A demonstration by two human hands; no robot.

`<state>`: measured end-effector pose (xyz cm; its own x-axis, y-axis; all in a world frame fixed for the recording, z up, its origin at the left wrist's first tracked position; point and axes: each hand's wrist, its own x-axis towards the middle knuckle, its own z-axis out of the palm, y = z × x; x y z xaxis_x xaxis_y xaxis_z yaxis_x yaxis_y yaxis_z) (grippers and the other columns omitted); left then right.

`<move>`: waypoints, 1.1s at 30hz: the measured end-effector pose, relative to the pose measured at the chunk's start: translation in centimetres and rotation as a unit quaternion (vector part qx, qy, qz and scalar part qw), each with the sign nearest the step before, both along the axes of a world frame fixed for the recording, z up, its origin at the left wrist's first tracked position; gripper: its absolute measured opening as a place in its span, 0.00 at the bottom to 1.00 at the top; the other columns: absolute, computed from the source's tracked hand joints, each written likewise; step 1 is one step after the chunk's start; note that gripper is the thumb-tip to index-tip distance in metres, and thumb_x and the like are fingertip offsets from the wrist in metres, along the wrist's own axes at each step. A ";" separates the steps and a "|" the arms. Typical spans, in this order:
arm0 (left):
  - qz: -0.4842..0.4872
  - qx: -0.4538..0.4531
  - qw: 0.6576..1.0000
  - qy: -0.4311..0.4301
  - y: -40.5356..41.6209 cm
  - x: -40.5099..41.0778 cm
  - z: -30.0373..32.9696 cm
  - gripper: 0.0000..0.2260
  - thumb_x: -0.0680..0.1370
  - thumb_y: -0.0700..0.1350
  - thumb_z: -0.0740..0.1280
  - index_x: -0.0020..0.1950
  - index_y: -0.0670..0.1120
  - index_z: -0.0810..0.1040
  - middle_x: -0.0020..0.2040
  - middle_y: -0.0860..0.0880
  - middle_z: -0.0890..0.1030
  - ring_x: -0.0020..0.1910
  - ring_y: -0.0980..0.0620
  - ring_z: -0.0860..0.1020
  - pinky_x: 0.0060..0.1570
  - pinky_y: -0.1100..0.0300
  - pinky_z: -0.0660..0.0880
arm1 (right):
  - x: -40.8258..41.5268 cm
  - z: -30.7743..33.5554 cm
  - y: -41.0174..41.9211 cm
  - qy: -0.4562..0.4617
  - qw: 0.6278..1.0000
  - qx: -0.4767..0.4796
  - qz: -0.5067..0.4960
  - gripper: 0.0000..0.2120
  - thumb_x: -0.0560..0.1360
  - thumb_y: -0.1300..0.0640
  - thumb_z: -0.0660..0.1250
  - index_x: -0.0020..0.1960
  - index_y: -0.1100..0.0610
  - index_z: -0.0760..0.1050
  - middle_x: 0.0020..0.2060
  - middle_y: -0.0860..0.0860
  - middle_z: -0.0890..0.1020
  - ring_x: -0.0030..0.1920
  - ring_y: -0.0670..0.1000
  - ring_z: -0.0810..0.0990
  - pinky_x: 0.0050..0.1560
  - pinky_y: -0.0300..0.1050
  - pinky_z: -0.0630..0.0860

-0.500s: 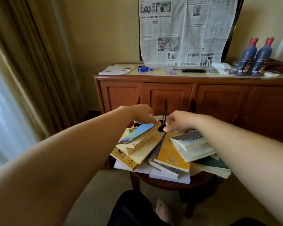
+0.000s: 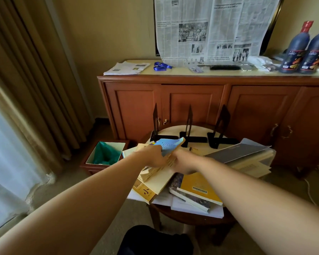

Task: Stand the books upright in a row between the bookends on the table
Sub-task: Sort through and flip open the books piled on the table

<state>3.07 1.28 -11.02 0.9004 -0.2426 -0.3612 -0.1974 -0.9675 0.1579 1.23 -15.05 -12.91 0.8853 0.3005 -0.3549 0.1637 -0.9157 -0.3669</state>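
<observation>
Three black metal bookends stand on the far half of the small round table (image 2: 175, 129): a left bookend (image 2: 155, 124), a middle bookend (image 2: 189, 126) and a right bookend (image 2: 221, 129). Several books lie in a loose heap on the near half, among them a yellow book (image 2: 197, 186) and a grey book (image 2: 236, 151). My left hand (image 2: 153, 155) grips a light blue book (image 2: 170, 145), tilted up off the heap. My right hand (image 2: 182, 161) holds the same book's lower edge, over a cream book (image 2: 158, 181).
A wooden sideboard (image 2: 210, 100) stands right behind the table, with two dark bottles (image 2: 302, 45), papers and a hanging newspaper on top. A waste bin (image 2: 105, 153) with a green liner sits on the floor left of the table. Curtains hang at the left.
Both hands have pulled back from the middle bookend toward me and have taken hold of the light blue book. The view has shifted, so all three bookends show.
</observation>
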 end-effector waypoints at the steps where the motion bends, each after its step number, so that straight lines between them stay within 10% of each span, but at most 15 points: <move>1: 0.007 -0.009 1.000 0.006 0.1 0.1 0.4 0.27 0.82 0.58 0.61 0.78 0.46 0.70 0.72 0.44 0.75 0.67 0.43 0.76 0.63 0.50 0.75 | 0.1 -0.5 0.2 0.005 1.000 0.022 -0.002 0.15 0.76 0.49 0.71 0.61 0.49 0.76 0.44 0.52 0.81 0.42 0.53 0.80 0.42 0.51 0.77; 13: 0.246 -0.359 0.893 0.112 2.3 -0.8 2.3 0.16 0.80 0.38 0.62 0.66 0.53 0.74 0.53 0.47 0.82 0.47 0.48 0.83 0.35 0.54 0.81 | -1.6 -4.4 2.4 0.013 0.921 0.344 -0.185 0.22 0.73 0.58 0.77 0.65 0.53 0.78 0.56 0.46 0.82 0.58 0.50 0.80 0.60 0.48 0.78; 19: 0.274 -0.417 0.858 0.124 3.9 -1.2 3.0 0.20 0.80 0.37 0.62 0.71 0.49 0.75 0.57 0.43 0.83 0.54 0.41 0.84 0.48 0.46 0.85 | -1.0 -3.8 3.2 0.012 0.854 0.463 -0.239 0.13 0.73 0.62 0.77 0.56 0.50 0.84 0.52 0.52 0.87 0.54 0.55 0.85 0.61 0.59 0.82; 33: 0.363 -0.576 0.719 0.142 9.3 -1.3 2.5 0.21 0.81 0.42 0.61 0.75 0.44 0.69 0.64 0.36 0.79 0.60 0.35 0.79 0.47 0.45 0.80 | -0.2 0.6 5.3 -0.102 0.914 0.379 -0.105 0.24 0.79 0.58 0.74 0.74 0.52 0.75 0.59 0.44 0.80 0.59 0.44 0.79 0.56 0.36 0.75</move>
<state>1.80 10.59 -8.52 0.8703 -0.0329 -0.4913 0.4918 0.0058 0.8707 1.06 -9.75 -12.29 0.9761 0.2077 0.0640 0.1499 -0.4301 -0.8902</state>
